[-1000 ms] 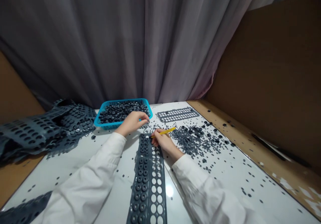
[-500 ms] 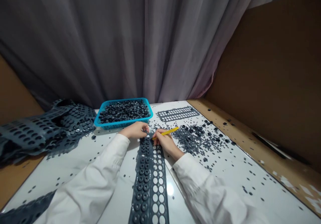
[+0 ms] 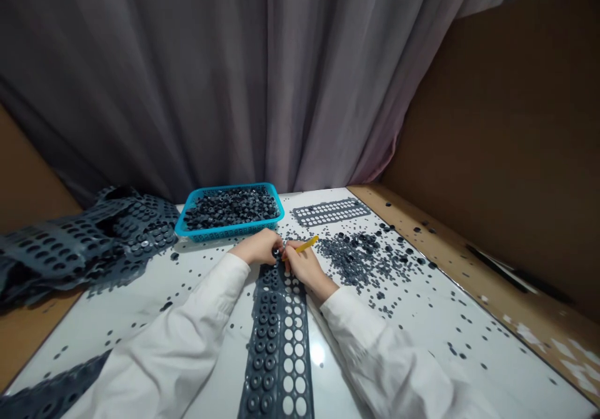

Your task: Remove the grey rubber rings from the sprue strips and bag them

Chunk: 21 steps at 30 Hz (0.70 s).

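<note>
Two hands meet at the far end of one long perforated rubber strip, which lies lengthwise on the white surface between the sleeves. The left hand curls its fingers down onto the strip's end; whether they pinch a piece cannot be told. The right hand has its fingers closed around one yellow stick, whose near tip is at the same end, just beside the left fingertips. The strip's left two columns hold round pieces and its right two are open holes. One blue basket just beyond the hands is full of round rubber pieces, too many to count. A loose heap of pieces lies to the right, one emptied strip beyond it, and a pile of strips at the left.
</note>
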Tool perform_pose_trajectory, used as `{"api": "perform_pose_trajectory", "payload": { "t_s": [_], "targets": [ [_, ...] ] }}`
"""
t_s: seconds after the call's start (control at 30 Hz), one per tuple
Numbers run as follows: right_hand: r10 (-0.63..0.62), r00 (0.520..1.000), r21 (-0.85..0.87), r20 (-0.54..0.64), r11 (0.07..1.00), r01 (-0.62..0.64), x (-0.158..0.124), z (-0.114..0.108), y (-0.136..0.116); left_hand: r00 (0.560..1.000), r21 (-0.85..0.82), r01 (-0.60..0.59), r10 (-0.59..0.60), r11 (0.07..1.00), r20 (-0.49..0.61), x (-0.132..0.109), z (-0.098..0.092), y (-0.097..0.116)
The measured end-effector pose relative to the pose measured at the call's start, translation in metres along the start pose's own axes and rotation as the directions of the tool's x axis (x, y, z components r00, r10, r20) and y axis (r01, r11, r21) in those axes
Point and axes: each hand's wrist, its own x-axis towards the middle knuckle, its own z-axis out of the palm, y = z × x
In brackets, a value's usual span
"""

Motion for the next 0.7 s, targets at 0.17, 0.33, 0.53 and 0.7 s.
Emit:
{"api": "perform_pose_trajectory", "payload": {
  "t_s": [0.17, 0.33, 0.53, 0.7],
  "targets": [
    [0.010, 1.000, -0.016, -0.002, 1.000, -0.010, 0.000, -0.001, 0.003, 0.999, 0.096, 0.011, -0.008, 0.995, -0.031, 0.000, 0.010, 0.011],
    [0.028, 1.000, -0.014, 0.005, 1.000, -0.028, 0.000, -0.002, 0.005, 0.998, 0.063, -0.020, 0.024, 0.998, -0.063, 0.000, 0.011, 0.014],
    [0.037, 0.999, 0.011, 0.016, 0.999, -0.038, -0.001, -0.002, 0.002, 0.984, -0.085, -0.056, 0.040, 0.995, -0.171, 0.001, -0.014, -0.009],
    [0.014, 1.000, 0.070, 0.011, 0.997, -0.015, -0.002, -0.004, 0.002, 0.952, -0.251, -0.027, -0.051, 0.968, -0.301, -0.005, -0.025, -0.015]
  ]
}}
